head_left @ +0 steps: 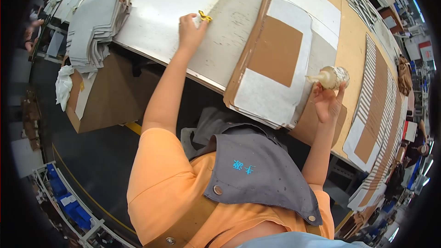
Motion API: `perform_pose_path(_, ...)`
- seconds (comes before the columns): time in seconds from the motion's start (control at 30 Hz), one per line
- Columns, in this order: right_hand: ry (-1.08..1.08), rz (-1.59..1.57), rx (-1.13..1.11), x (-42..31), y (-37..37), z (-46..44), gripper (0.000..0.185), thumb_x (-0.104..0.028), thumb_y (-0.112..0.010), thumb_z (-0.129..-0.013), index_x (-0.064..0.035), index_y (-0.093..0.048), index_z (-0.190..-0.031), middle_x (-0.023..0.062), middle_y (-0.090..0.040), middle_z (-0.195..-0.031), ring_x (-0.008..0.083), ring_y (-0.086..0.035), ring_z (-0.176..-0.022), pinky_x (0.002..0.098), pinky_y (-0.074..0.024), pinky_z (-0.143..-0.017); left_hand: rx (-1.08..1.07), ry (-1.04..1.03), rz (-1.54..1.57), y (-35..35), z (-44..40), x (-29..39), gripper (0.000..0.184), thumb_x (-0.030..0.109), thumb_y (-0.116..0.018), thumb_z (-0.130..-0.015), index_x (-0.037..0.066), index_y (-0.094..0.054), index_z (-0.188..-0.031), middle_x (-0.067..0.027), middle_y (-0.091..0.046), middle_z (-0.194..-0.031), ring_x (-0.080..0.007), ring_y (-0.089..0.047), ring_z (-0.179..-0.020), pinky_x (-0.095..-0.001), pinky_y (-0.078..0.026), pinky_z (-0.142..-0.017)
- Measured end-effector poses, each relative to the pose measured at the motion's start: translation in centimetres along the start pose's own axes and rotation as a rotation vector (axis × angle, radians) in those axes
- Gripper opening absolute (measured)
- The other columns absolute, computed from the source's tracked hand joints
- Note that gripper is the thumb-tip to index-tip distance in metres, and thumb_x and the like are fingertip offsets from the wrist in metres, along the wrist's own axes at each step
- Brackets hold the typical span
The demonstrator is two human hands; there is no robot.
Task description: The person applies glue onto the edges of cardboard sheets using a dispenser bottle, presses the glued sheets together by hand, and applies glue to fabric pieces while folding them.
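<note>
Between the thumb and fingers of my left hand (190,31) is a small yellow object (205,17), held over the white and grey tabletop. A whitish bottle (334,78) with a pointed nozzle lies tilted sideways in my right hand (328,103), its nozzle toward the left. Between my hands rests a stack of white sheets (271,91) with brown edges, and a brown rectangle (278,51) covers the middle of the top sheet.
Grey-white pieces (94,30) are piled at the left table edge, above a brown box (115,96). Striped brown and white strips (377,105) lie on the right. A blue-binned rack (69,202) stands lower left. Part of another person (33,34) shows far left.
</note>
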State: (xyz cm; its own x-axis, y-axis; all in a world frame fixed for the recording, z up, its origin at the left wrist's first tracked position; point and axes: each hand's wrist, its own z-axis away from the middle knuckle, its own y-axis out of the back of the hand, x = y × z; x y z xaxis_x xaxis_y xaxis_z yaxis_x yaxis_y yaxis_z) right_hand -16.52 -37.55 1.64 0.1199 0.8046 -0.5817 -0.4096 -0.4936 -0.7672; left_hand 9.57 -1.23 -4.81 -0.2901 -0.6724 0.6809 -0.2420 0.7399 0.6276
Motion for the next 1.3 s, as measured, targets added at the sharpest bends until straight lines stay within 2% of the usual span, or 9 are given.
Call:
perform_pose_path(0.07, -0.046, -0.024, -0.042, 0.3, -1.0, 0.1, 0.057, -0.048, -0.063, -0.080, -0.0076, -0.050, -0.119, 0.0080, -0.057, -0.113, 0.0203, -0.057, -0.091, 0.0308, -0.0482, -0.074, -0.005, -0.001, -0.077, -0.8, -0.8, 0.5, 0.045, 0.030, -0.063, -0.080, 0.000, -0.050, -0.111, -0.0206, -0.044, -0.116, -0.0331, -0.048, -0.103, -0.0419, -0.041, -0.087)
perform_pose_path(0.17, -0.027, -0.060, -0.078, 0.6, -2.1, 0.4, 0.072, -0.046, -0.064, -0.080, 0.0007, -0.038, -0.129, 0.0141, -0.053, -0.119, 0.0246, -0.057, -0.089, 0.0317, -0.0495, -0.077, 0.021, -0.009, -0.148, -0.6, -1.4, 0.6, 0.044, 0.030, -0.062, -0.081, 0.001, -0.050, -0.112, -0.0204, -0.045, -0.116, -0.0343, -0.048, -0.104, -0.0431, -0.040, -0.088)
perform_pose_path(0.5, -0.048, -0.083, -0.083, 1.8, -3.7, 0.4, 0.068, -0.045, -0.064, -0.081, -0.0033, -0.038, -0.129, 0.0147, -0.048, -0.126, 0.0238, -0.057, -0.089, 0.0322, -0.0490, -0.075, 0.060, -0.159, -0.309, 2.9, 0.3, -6.6, 0.033, 0.023, -0.055, -0.086, 0.001, -0.053, -0.110, -0.0172, -0.049, -0.118, -0.0343, -0.048, -0.107, -0.0444, -0.039, -0.089)
perform_pose_path(0.7, -0.073, -0.134, -0.068, 3.4, -4.9, -1.0, 0.068, -0.043, -0.063, -0.082, -0.0023, -0.037, -0.130, 0.0159, -0.046, -0.129, 0.0245, -0.057, -0.088, 0.0329, -0.0489, -0.076, 0.015, -0.272, -0.025, 1.9, 0.1, -1.0, 0.037, 0.022, -0.058, -0.083, -0.001, -0.051, -0.111, -0.0172, -0.047, -0.120, -0.0343, -0.045, -0.110, -0.0437, -0.037, -0.091)
perform_pose_path(0.8, -0.081, -0.078, -0.042, 3.9, -6.1, -1.5, 0.065, -0.045, -0.063, -0.081, -0.0047, -0.040, -0.127, 0.0141, -0.048, -0.125, 0.0221, -0.057, -0.089, 0.0321, -0.0483, -0.075, -0.009, -0.294, -0.113, 0.2, -0.4, 0.7, 0.035, 0.018, -0.060, -0.082, -0.001, -0.051, -0.110, -0.0165, -0.049, -0.115, -0.0338, -0.048, -0.104, -0.0432, -0.040, -0.087)
perform_pose_path(0.9, -0.080, -0.023, -0.035, 4.1, -6.9, -1.8, 0.061, -0.051, -0.062, -0.080, -0.0089, -0.046, -0.121, 0.0101, -0.054, -0.117, 0.0183, -0.056, -0.091, 0.0309, -0.0477, -0.073, -0.170, -0.168, -0.135, -0.9, -0.8, -0.4, 0.031, 0.013, -0.059, -0.081, 0.000, -0.054, -0.108, -0.0167, -0.052, -0.109, -0.0336, -0.049, -0.102, -0.0407, -0.040, -0.088)
perform_pose_path(1.1, -0.091, -0.013, -0.052, 4.0, -6.5, -1.8, 0.056, -0.052, -0.060, -0.081, -0.0104, -0.051, -0.117, 0.0060, -0.058, -0.111, 0.0170, -0.055, -0.097, 0.0318, -0.0475, -0.075, -0.114, -0.108, -0.022, 0.5, 0.1, -0.4, 0.025, 0.008, -0.056, -0.081, -0.003, -0.055, -0.102, -0.0196, -0.052, -0.098, -0.0345, -0.052, -0.092, -0.0410, -0.044, -0.082)
perform_pose_path(1.27, -0.096, -0.003, -0.085, 4.9, -7.7, -1.6, 0.057, -0.052, -0.059, -0.082, -0.0108, -0.049, -0.121, 0.0051, -0.057, -0.113, 0.0171, -0.054, -0.100, 0.0318, -0.0476, -0.077, -0.282, 0.458, 0.751, 3.9, 2.4, 2.9, 0.027, 0.010, -0.055, -0.088, -0.003, -0.053, -0.111, -0.0066, -0.059, -0.101, -0.0104, -0.054, -0.086, -0.0229, -0.044, -0.077)
perform_pose_path(1.3, -0.095, 0.006, -0.097, 5.0, -7.8, -1.5, 0.058, -0.052, -0.059, -0.082, -0.0110, -0.048, -0.121, 0.0052, -0.057, -0.114, 0.0171, -0.054, -0.100, 0.0317, -0.0477, -0.077, -0.271, 0.476, 0.811, 4.5, 2.9, 3.3, 0.027, 0.009, -0.054, -0.088, -0.003, -0.053, -0.112, -0.0070, -0.059, -0.101, -0.0107, -0.055, -0.086, -0.0231, -0.044, -0.077)
